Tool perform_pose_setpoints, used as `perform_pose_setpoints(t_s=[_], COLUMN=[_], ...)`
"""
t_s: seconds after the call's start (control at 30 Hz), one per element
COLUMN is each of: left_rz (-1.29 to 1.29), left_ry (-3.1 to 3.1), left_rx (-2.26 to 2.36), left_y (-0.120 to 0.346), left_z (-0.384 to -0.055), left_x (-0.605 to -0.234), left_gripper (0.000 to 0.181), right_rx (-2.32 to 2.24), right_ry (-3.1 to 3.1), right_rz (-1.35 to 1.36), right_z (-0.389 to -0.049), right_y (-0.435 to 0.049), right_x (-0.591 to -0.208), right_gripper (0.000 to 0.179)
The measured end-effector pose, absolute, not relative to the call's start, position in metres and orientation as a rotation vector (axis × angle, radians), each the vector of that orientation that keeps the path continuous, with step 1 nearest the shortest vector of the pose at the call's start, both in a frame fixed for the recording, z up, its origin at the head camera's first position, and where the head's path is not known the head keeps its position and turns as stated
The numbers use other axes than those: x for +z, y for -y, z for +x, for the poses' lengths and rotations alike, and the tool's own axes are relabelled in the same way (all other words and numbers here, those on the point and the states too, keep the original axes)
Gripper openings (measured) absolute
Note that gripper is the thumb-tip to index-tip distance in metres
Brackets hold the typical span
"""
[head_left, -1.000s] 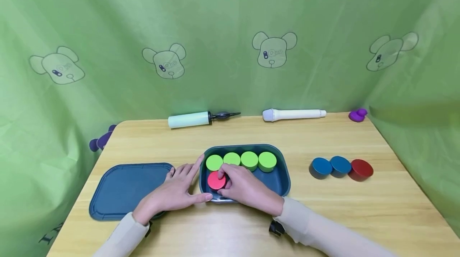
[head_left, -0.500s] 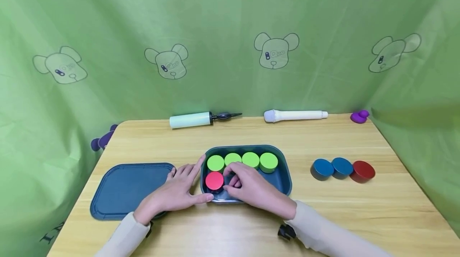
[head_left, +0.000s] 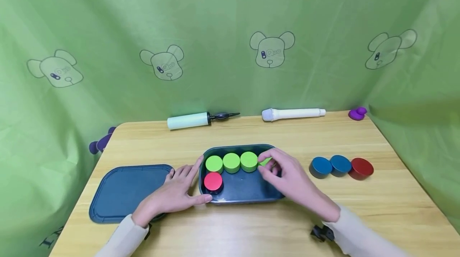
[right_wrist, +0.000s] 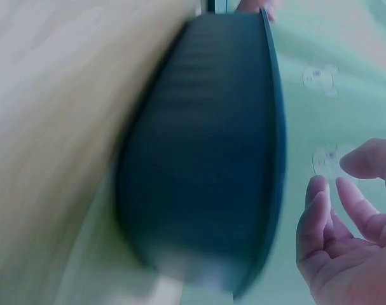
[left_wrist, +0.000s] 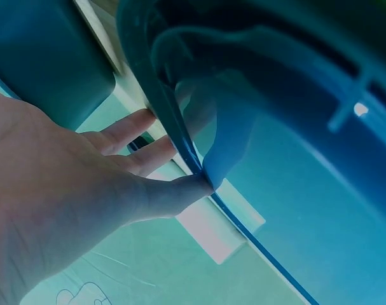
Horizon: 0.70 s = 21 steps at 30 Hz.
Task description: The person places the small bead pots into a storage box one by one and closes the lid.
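A dark blue rectangular box (head_left: 244, 191) stands mid-table with several green round blocks (head_left: 231, 162) in a row along its far side. At its near left corner is a red-topped round block (head_left: 213, 181). My left hand (head_left: 174, 191) has its fingers spread, with the forefinger and thumb touching the box's left rim; the left wrist view shows the thumb (left_wrist: 186, 190) against that rim. My right hand (head_left: 292, 177) hovers over the box's right end, fingers loosely bent, thumb and forefinger apart, holding nothing. It partly hides the rightmost green block (head_left: 265, 161).
A flat dark blue lid (head_left: 125, 193) lies left of the box. Two blue round blocks (head_left: 321, 168) and a dark red one (head_left: 361, 169) sit to the right. Along the back are a light blue hand pump (head_left: 188, 121), a white microphone (head_left: 294, 114) and a purple duck-like figure (head_left: 357, 113).
My right hand has let go of the red-topped block, leaving it in the box's near left corner, and has moved right across the box. My left hand has stayed at the rim.
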<state>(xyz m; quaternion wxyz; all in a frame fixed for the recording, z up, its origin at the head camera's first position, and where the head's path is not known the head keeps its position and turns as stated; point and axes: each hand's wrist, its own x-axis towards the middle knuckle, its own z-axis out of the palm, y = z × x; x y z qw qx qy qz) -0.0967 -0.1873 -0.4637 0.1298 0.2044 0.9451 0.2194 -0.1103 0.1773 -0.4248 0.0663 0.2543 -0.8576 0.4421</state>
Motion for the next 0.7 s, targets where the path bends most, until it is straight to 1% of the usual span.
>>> perform_pose_setpoints(t_s=[0.3,0.7], left_rz=[0.590,0.588], left_ry=[-2.754,-2.744], left_rx=[0.646,0.645], left_y=[0.188,0.187], left_z=[-0.098,-0.097], left_x=[-0.463,-0.464], left_gripper=[0.115,0.115], right_rx=[1.258,1.174], right_ry=[2.533,2.602], right_rz=[0.584,0.354], right_z=[-0.107,-0.101], right_y=[-0.235,-0.318], right_x=[-0.419,-0.432], right_gripper=[0.022,0.028])
